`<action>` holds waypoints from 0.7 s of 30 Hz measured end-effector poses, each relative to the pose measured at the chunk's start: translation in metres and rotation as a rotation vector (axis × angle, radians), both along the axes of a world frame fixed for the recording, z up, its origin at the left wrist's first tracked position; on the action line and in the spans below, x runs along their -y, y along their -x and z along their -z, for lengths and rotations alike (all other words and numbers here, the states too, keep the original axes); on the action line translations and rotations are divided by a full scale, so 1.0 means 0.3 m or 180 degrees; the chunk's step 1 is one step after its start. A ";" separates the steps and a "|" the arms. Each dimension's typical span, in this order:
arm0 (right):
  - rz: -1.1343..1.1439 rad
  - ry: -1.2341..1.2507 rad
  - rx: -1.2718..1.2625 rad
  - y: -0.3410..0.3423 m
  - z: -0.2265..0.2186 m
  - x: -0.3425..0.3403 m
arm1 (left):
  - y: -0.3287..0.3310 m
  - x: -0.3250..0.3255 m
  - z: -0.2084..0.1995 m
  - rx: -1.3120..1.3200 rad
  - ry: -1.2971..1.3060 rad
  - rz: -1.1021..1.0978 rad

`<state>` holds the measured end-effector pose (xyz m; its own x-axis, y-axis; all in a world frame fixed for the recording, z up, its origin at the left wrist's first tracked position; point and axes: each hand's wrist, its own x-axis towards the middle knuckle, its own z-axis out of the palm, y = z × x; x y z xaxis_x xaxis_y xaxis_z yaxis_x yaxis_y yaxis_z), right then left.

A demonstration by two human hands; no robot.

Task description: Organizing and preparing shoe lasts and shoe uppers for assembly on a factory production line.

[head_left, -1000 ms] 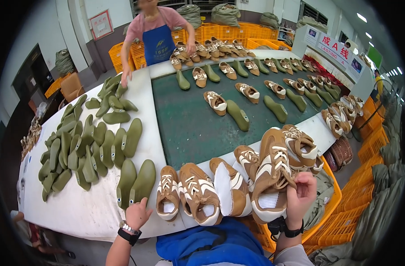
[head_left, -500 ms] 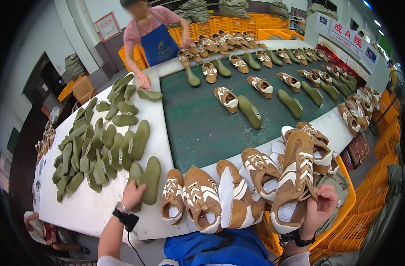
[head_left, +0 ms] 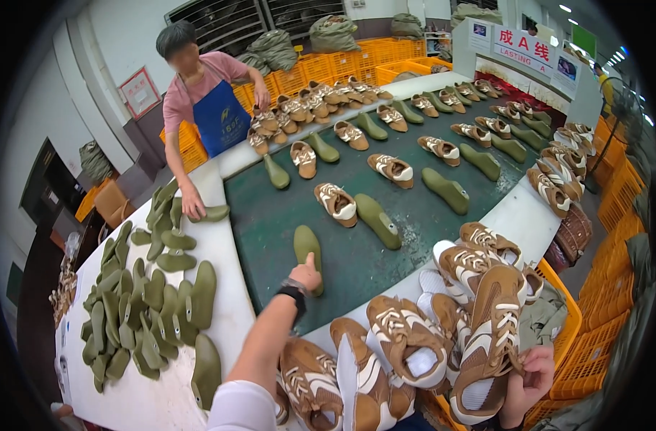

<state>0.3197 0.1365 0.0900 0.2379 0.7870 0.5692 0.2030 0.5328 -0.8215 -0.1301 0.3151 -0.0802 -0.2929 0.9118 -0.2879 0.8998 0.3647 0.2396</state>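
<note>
Green last [head_left: 307,241] on the belt [head_left: 270,223] could skid if the left hand [head_left: 303,276], touching its near end, grip unclear, pushes unevenly, while the right hand [head_left: 535,375], well apart, pinches a shoe [head_left: 487,348] that could topple if tugged.

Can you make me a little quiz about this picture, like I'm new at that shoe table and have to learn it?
1. What is the left hand touching?
A) a gray sack
B) a green shoe mold
C) an orange crate

2. True or false: the right hand is touching a brown shoe.

3. Fill in the missing color: the worker across the table wears a ____ apron.

Key:
1. B, a green shoe mold.
2. True.
3. Blue.
</note>
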 end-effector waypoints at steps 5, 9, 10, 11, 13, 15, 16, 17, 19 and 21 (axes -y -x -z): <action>0.0039 0.0263 -0.0076 0.031 0.008 -0.012 | -0.005 0.004 -0.054 0.0499 -0.0257 -0.0162; -0.0081 -0.0126 0.0110 0.038 -0.003 -0.041 | -0.051 0.081 -0.226 0.0387 -0.0750 0.0874; -0.0148 -0.0257 0.0141 0.049 0.017 -0.062 | -0.104 0.143 -0.370 0.0740 -0.0710 0.0768; -0.0330 -0.0279 0.0277 0.063 -0.020 -0.064 | -0.142 0.201 -0.463 0.0734 -0.1076 0.0937; -0.0561 -0.0769 0.0288 0.111 -0.064 -0.082 | -0.219 0.344 -0.625 0.0734 -0.1939 0.1640; -0.0518 -0.0937 0.0228 0.132 -0.091 -0.059 | -0.376 0.502 -0.801 0.0512 -0.2089 0.2631; -0.0537 -0.1151 0.0131 0.167 -0.115 -0.044 | -0.393 0.624 -0.865 0.0429 -0.2116 0.2870; -0.0532 -0.1324 0.0108 0.188 -0.120 -0.033 | -0.432 0.699 -0.896 0.0432 -0.2139 0.3120; -0.0504 -0.1429 0.0041 0.225 -0.109 0.021 | -0.546 0.817 -0.925 0.0752 -0.2019 0.3485; -0.0861 -0.1652 -0.0060 0.281 -0.118 0.072 | -0.593 0.911 -0.960 0.0611 -0.1124 0.3414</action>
<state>0.2352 0.1149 0.1254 0.0811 0.4405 0.8941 -0.0086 0.8973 -0.4413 0.0479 0.0418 0.2077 0.7055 0.7044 0.0779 0.6444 -0.6833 0.3432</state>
